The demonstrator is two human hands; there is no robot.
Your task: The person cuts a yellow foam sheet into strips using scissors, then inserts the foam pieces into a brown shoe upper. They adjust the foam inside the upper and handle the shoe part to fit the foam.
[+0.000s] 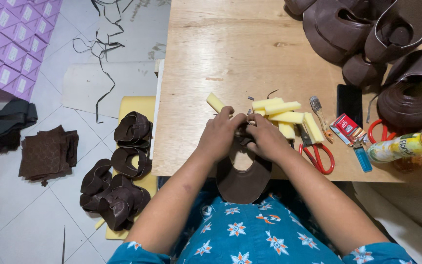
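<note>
Our left hand (219, 134) and right hand (265, 138) are both closed on the top of a dark brown leather shoe upper (242, 182), fingers curled and pinching its upper edge where the two hands meet. The piece hangs over the near edge of the pale wooden table (230, 54), its rounded lower end above our blue flowered clothing (250, 234).

Just beyond our fingers lies a small heap of yellow foam strips (284, 117), with one strip (215, 102) set apart beside our left hand. To the right of our right hand sit red-handled scissors (318, 154), a small brush (320, 116), a blue lighter (362, 158) and a plastic bottle with an orange cap (406, 145). A pile of brown leather uppers (367, 34) fills the far right corner. On the tiled floor to our left lie more finished brown uppers (123, 166).
</note>
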